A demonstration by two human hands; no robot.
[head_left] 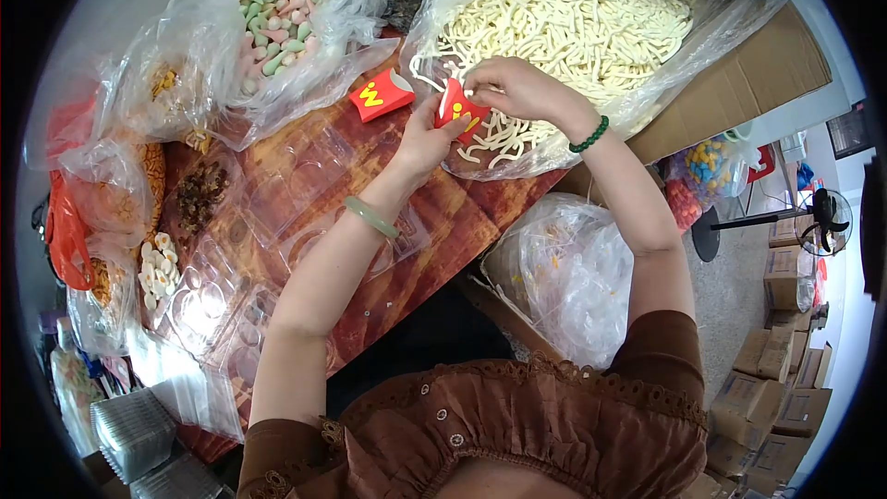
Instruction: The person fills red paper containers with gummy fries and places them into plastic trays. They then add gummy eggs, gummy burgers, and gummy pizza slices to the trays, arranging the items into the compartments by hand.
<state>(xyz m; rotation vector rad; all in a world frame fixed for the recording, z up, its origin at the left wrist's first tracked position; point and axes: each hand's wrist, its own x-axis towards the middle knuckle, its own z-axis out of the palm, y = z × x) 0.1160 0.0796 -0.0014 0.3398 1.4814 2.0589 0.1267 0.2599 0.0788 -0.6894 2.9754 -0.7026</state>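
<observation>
My left hand (431, 140) grips a small red fries carton (455, 111) with a yellow logo, tilted at the edge of the pile. Above its mouth, my right hand (517, 88) has its fingers pinched together, with a bit of a pale strip showing at the fingertips. Just behind that hand lies a large heap of pale yellow, fry-shaped strips (573, 28) in an open clear plastic bag (739, 14). A second red carton (382, 95) rests on the table to the left of my left hand.
At the back left, a clear bag holds pink and green candies (277, 28). Clear plastic trays (305, 185) lie on the reddish table (443, 212). White pieces (159, 268) and snack bags line the left. A plastic-lined box (564, 268) stands below the table's right edge.
</observation>
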